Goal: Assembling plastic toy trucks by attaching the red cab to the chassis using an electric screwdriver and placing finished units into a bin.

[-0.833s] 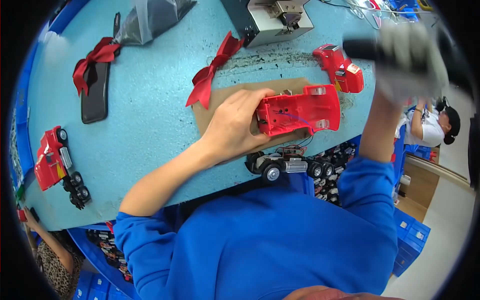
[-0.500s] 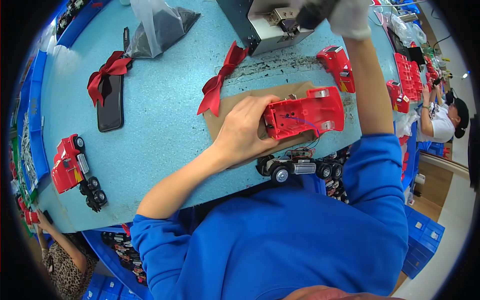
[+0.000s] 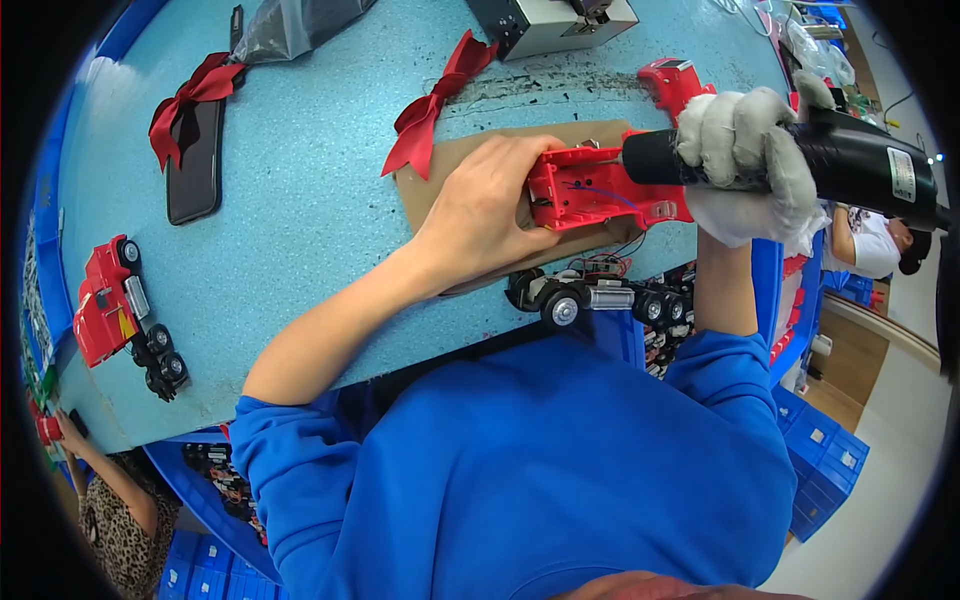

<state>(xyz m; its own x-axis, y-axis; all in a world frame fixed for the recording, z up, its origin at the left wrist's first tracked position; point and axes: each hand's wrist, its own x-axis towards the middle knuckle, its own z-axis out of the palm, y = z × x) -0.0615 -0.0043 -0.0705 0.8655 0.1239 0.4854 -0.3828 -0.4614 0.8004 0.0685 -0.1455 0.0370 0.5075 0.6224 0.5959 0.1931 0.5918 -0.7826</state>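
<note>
My left hand point(image 3: 490, 205) is bare and wraps round the end of a red plastic toy truck shell point(image 3: 585, 192), its hollow side facing up. The shell rests on a brown pad point(image 3: 425, 195). In my right hand point(image 3: 745, 165), which wears a whitish glove, lies a black electric screwdriver point(image 3: 855, 160), held nearly level. Its front end hangs over the shell's right part and hides the tip. Thin wires run from the shell towards a black wheeled chassis point(image 3: 600, 298) standing at the table's near edge.
A metal box point(image 3: 555, 30) stands at the far side. Red ribbon bows point(image 3: 432, 110) and a phone point(image 3: 195, 165) lie to the left, with a red toy truck point(image 3: 115, 305) nearer. Another red truck body point(image 3: 675, 85) sits beyond my right hand. Other people sit left and right.
My right hand has come back from the metal box with the electric screwdriver, which now reaches over the shell. My left hand keeps its hold. The whole view has shifted slightly.
</note>
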